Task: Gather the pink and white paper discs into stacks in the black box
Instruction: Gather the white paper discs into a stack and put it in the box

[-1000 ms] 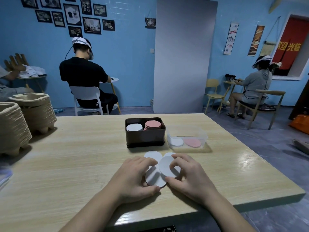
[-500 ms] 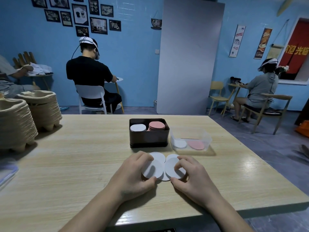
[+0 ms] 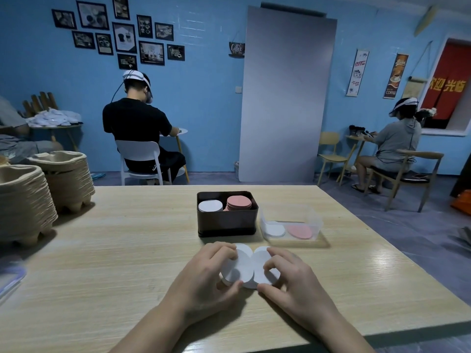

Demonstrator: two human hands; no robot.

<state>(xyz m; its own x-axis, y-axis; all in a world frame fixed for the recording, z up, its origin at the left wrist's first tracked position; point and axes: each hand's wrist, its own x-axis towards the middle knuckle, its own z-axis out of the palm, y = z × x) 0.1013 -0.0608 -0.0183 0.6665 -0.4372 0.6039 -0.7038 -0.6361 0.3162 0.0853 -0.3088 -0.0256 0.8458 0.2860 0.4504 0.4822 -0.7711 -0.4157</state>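
Several white paper discs [image 3: 248,267] lie overlapping on the wooden table just in front of the black box [image 3: 226,222]. My left hand [image 3: 204,278] pinches the left discs between thumb and curled fingers. My right hand [image 3: 290,278] pinches the right discs the same way. Inside the black box stand a white stack [image 3: 210,206] on the left and a taller pink stack [image 3: 239,203] on the right.
A clear plastic tub [image 3: 290,220] right of the box holds a white disc [image 3: 275,229] and a pink disc [image 3: 300,231]. Stacks of pulp trays [image 3: 25,200] fill the table's left side. Two people sit at small tables beyond.
Both hands have drawn the loose white discs closer together into a tighter overlapping bunch. The camera has tilted up slightly.
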